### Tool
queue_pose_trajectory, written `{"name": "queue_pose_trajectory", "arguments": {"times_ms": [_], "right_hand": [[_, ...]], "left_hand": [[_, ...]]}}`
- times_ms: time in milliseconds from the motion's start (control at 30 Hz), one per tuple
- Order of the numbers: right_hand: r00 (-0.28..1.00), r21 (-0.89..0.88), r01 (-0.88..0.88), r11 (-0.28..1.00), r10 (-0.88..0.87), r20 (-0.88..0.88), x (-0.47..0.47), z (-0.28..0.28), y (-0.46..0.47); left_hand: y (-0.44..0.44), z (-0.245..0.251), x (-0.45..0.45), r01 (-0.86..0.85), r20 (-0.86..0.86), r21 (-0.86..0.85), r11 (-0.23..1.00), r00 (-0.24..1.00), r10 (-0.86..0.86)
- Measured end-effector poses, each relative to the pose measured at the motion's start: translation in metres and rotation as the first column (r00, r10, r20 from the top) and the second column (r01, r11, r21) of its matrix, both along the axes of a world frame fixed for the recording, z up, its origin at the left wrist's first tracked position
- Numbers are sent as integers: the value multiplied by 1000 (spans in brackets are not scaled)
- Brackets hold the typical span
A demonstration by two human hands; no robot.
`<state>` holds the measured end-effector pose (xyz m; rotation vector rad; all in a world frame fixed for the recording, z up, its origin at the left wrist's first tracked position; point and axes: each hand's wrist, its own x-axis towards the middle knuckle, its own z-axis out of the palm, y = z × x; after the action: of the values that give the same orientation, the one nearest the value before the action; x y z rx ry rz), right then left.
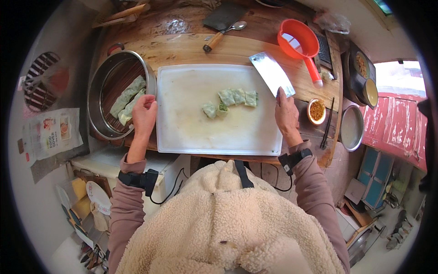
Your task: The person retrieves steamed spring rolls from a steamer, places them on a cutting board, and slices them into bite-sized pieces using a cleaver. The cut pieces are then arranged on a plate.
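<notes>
My right hand [286,111] grips the handle end of a cleaver [272,72], whose broad blade slants up and left over the right edge of a white cutting board [184,133]. Several cut pieces of a green-filled dough roll [237,97] lie on the board, right of its middle. Two uncut rolls [128,94] rest on the slatted liner of a steel steamer pot [94,102] left of the board. At the pot's right rim is my left hand [144,111], fingers curled beside the nearer roll; whether it touches the roll is hidden.
Beyond the board lie a spoon [239,25], a wooden-handled tool [215,41] and a red plastic dipper [310,51]. To the right are a small bowl of orange-brown seasoning [316,112], dark chopsticks [327,123] and a metal basin [352,128].
</notes>
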<state>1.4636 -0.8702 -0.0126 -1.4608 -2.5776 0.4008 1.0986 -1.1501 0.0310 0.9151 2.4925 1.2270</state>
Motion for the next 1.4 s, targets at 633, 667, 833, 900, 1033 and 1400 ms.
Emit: {"name": "queue_pose_trajectory", "arguments": {"times_ms": [633, 667, 833, 900, 1033, 1400], "right_hand": [[934, 57, -263, 963, 269, -235, -94, 92, -19], [913, 75, -315, 946, 324, -249, -110, 101, -26], [835, -23, -430, 903, 388, -390, -163, 123, -68], [827, -76, -449, 890, 382, -414, -172, 126, -78], [801, -153, -504, 850, 395, -450, -183, 129, -89], [657, -79, -676, 732, 552, -514, -244, 139, -112]], "left_hand": [[-106, 17, -156, -372, -258, -232, 899, 914, 312], [-108, 14, -162, -367, -274, -269, 890, 915, 295], [-110, -4, -182, -292, -341, -422, 858, 928, 148], [-106, -10, -185, -206, -285, -421, 883, 955, 87], [-89, -14, -173, 59, -164, -375, 925, 978, -129], [-66, -10, -172, 8, -341, -396, 918, 927, -156]]}}
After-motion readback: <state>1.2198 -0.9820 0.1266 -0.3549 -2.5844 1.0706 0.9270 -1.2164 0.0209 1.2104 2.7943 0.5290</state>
